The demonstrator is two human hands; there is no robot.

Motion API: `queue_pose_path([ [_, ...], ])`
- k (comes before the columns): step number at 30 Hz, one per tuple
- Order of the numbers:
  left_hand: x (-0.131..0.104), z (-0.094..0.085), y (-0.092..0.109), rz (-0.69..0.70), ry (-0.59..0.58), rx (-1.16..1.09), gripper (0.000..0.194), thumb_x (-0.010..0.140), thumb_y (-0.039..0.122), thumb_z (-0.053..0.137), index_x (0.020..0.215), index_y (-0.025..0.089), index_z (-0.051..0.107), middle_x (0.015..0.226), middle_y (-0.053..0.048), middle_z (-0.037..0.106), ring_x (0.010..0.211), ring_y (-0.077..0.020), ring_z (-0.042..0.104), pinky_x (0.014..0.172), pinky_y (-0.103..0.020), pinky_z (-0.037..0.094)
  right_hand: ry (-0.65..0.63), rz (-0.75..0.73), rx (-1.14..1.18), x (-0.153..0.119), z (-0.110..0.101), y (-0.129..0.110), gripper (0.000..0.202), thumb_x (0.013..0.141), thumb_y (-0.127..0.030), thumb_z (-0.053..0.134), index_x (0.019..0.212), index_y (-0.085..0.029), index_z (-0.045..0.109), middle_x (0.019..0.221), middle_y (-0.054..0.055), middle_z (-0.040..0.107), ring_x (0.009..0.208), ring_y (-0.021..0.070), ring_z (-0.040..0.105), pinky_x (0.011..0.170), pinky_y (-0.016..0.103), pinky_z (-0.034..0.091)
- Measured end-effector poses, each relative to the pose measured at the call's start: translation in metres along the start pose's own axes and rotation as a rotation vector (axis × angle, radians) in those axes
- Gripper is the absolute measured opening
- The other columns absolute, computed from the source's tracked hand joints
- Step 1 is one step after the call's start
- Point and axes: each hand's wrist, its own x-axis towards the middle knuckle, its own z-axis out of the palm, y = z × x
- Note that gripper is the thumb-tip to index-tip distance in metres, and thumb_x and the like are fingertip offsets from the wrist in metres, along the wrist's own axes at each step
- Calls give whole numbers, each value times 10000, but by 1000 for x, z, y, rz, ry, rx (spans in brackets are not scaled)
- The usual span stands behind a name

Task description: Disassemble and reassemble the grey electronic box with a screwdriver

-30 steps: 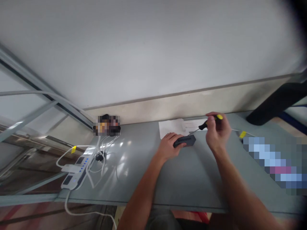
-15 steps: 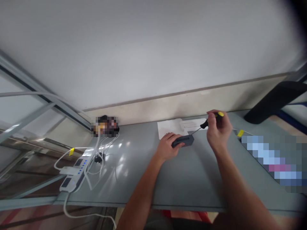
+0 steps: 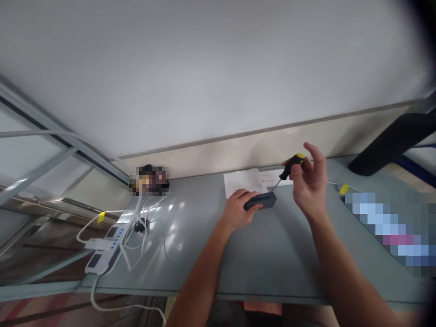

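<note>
My left hand point(image 3: 240, 209) is closed around a small dark grey box with a row of vent slots point(image 3: 264, 201), holding it tilted just above or on the grey table. Between the fingers and thumb of my right hand point(image 3: 309, 181) is a screwdriver point(image 3: 292, 167) with a black and yellow handle. Its shaft slants down to the left, and the tip meets the box's upper right end. Whether a screw sits there is too small to tell. One finger of my right hand sticks up, off the handle. White paper sheets point(image 3: 238, 179) lie behind the box.
A white power strip point(image 3: 105, 250) with tangled white cables stands on the left of the grey table point(image 3: 190, 263). Behind it are blurred-out items point(image 3: 150, 180). To the right lie a pixelated flat device point(image 3: 384, 231) and a dark cylinder-like object point(image 3: 388, 143). The wall rises close behind.
My right hand has loosened its wrap on the screwdriver, with a finger now lifted. The handle has swung slightly left and more upright. My left hand and the box look still.
</note>
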Motion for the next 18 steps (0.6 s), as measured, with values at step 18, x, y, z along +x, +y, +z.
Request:
queue_pose_path([
  [18, 0, 1, -1, 8, 8, 13, 307, 966, 431, 661, 1191, 225, 692, 1069, -90, 718, 999, -245, 672, 959, -435, 578, 102, 37, 163, 1, 5, 4, 336, 901, -484, 657, 1167, -279, 631, 1050, 53, 683, 873, 203, 673, 755, 377, 559],
])
